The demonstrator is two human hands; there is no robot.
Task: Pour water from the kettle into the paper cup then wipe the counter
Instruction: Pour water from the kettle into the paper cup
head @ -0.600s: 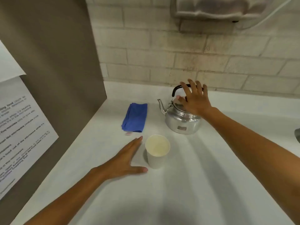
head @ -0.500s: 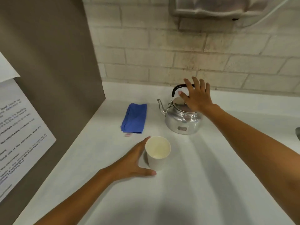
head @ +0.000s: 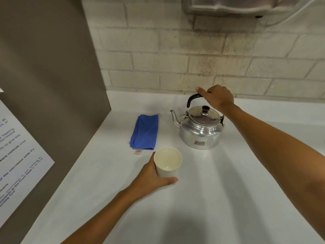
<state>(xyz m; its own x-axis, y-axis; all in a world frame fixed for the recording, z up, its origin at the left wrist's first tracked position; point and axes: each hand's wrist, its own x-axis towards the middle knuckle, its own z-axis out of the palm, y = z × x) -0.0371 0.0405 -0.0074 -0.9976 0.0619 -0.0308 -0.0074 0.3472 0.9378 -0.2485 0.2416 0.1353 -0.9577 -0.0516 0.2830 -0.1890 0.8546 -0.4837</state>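
A shiny metal kettle [head: 200, 132] with a black handle stands upright on the white counter [head: 219, 199], spout pointing left. My right hand [head: 218, 97] is closed around the top of the raised handle. A white paper cup [head: 168, 162] stands upright in front of the kettle, with little or nothing visible inside. My left hand [head: 151, 178] wraps its left side, thumb across the front at its base. A folded blue cloth [head: 145, 132] lies flat left of the kettle, behind the cup.
A brown panel [head: 52, 85] with a printed paper notice [head: 17, 152] walls off the left side. A pale brick wall [head: 175, 59] runs behind the counter, with a grey dispenser [head: 237, 6] mounted high. A small pink tag [head: 137, 152] lies by the cloth.
My right hand went from resting open over the kettle lid to gripping the handle. My left hand slid right and closed around the cup.
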